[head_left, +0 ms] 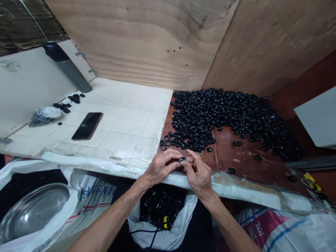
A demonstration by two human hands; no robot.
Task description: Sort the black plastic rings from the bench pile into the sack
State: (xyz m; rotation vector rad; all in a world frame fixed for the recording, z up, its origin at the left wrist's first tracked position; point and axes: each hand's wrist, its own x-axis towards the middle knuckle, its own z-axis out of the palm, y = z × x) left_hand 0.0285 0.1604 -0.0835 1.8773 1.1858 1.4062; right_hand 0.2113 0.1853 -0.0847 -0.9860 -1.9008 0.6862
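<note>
My left hand [160,167] and my right hand [199,171] meet above the board's front edge, and the fingertips of both pinch a small black plastic part [181,160]. Most of that part is hidden by my fingers. Just beyond my hands spreads a large heap of small black plastic rings [225,119], lying on a reddish-brown wooden board [223,154]. Several loose rings lie apart on the board. Below my wrists, an open white woven sack [160,234] holds more black parts [161,206].
A white tiled surface [123,119] lies left of the board, holding a black smartphone [87,126], a small group of black parts [70,101] and a plastic bundle [46,115]. Plywood walls [144,38] rise behind. A steel basin [31,213] sits low on the left.
</note>
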